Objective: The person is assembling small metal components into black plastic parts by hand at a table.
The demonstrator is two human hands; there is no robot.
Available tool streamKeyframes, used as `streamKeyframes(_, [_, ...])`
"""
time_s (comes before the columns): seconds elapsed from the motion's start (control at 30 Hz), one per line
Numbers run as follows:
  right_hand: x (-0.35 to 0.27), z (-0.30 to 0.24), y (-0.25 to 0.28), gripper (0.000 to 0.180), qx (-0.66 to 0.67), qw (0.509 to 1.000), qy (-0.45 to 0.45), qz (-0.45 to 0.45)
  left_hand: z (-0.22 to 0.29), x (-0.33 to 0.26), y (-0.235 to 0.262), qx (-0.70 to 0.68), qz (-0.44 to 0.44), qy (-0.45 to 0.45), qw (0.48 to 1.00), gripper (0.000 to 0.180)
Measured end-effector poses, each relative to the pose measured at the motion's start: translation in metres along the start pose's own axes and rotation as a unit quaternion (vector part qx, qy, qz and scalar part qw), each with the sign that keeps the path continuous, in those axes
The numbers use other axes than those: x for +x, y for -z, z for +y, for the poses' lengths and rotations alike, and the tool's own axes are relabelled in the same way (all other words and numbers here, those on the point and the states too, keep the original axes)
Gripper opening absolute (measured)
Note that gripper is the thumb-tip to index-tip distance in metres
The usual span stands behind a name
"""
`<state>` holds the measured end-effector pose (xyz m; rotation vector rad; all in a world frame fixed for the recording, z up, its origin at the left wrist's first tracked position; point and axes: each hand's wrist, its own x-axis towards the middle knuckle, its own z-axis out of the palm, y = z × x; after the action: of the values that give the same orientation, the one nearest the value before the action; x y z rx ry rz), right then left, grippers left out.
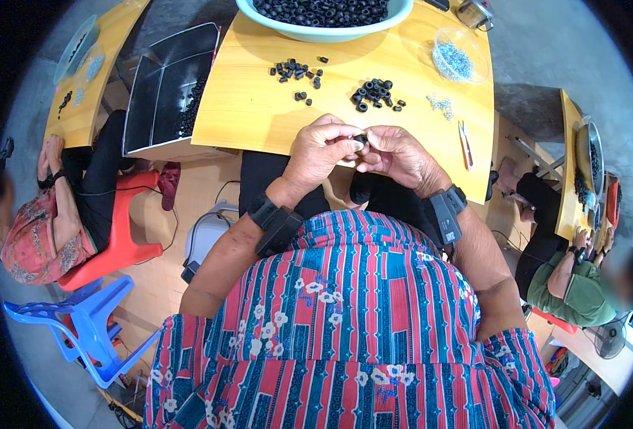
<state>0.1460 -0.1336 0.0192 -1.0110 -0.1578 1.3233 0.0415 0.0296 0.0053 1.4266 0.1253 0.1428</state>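
Wooden table point(259, 107) spreads out ahead of your hands, its near edge right under your knuckles. Your left hand point(321, 151) and right hand point(400, 154) meet at that edge, fingertips touching, and together they pinch one small black ring point(360, 139) between them; both hands are closed on it.

Just beyond your right hand's fingertips lies a pile of black rings point(376, 93). Beyond your left hand, farther out, sit scattered black sleeves point(296, 70). Ahead of both, at the far edge, stands a pale bowl point(273, 24) heaped with black parts. Out past your right hand lies a scatter of small metal bits point(441, 104), and beyond them a clear dish point(473, 50) holds more. To the right of your right hand lie red-handled snips point(465, 143).

Each of your wrists carries a black band. Other people sit at tables well off to your left and right.
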Motion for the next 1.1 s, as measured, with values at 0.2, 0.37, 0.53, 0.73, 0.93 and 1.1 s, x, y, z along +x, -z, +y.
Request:
streamKeyframes(0.2, [0.000,0.001,-0.002,0.029,0.020,1.000,0.009,-0.001,0.000,0.002,-0.001,-0.028,0.004,0.007,1.000,0.015])
streamKeyframes(0.37, [0.002,0.001,-0.001,0.027,0.019,1.000,0.010,0.012,-0.001,0.004,0.000,-0.047,0.002,0.019,0.999,0.016])
streamKeyframes(0.53, [0.001,-0.001,-0.006,0.020,-0.082,0.995,0.033,0.054,-0.003,0.003,-0.004,0.004,0.016,0.022,1.000,0.018])
streamKeyframes(0.73, [-0.004,-0.002,-0.022,0.015,-0.244,0.962,0.085,0.094,-0.004,0.001,-0.002,-0.017,-0.010,0.028,0.999,0.037])
streamKeyframes(0.93, [-0.005,0.016,-0.025,0.014,-0.321,0.925,0.167,0.113,0.001,0.000,-0.004,-0.023,-0.052,0.012,0.998,0.040])
streamKeyframes(1.1, [-0.006,0.023,-0.022,0.016,-0.339,0.915,0.184,0.120,0.005,0.000,0.001,0.074,-0.101,0.021,0.992,0.038])
